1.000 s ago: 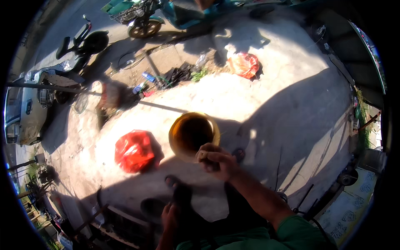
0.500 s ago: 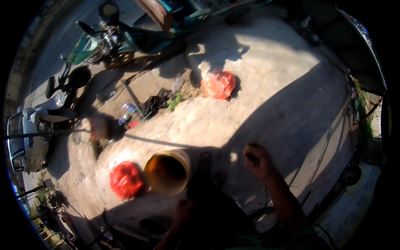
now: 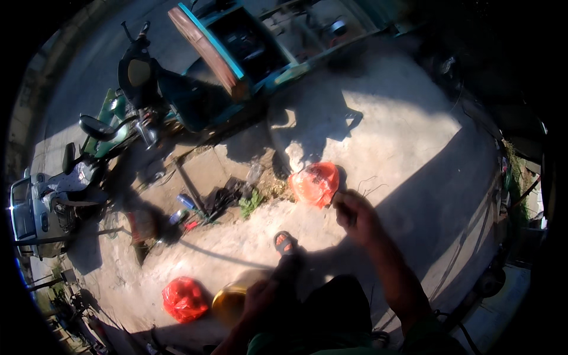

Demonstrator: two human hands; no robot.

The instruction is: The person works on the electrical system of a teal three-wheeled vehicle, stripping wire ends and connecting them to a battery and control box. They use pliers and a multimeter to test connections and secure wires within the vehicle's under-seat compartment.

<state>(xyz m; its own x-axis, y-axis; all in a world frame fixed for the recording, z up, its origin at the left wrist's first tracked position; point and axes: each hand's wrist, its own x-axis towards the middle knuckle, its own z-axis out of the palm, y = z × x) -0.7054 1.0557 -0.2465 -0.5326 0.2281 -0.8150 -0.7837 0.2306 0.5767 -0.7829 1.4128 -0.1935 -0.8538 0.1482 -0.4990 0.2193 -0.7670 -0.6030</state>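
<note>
My right hand is out in front, fingers curled closed and in shadow. Whatever is in them, if anything, I cannot make out. Just beyond it and to its left, a knotted orange-red plastic bag rests on the concrete; dark contents show through. My left hand is low beside my leg, partly over a yellow bucket, its fingers too dark to read. Left of the bucket sits a second red plastic bag. My sandalled foot stands ahead of the bucket.
A dark scooter and a teal cargo bed with a plank stand at the far left. Rubbish with dark cloth, a blue can and a green plant lies midway. A pale vehicle is at left.
The view has moved forward, and one foot now shows ahead of the bucket. My right hand is much closer to the far bag. The bucket has slid lower, partly behind my left arm.
</note>
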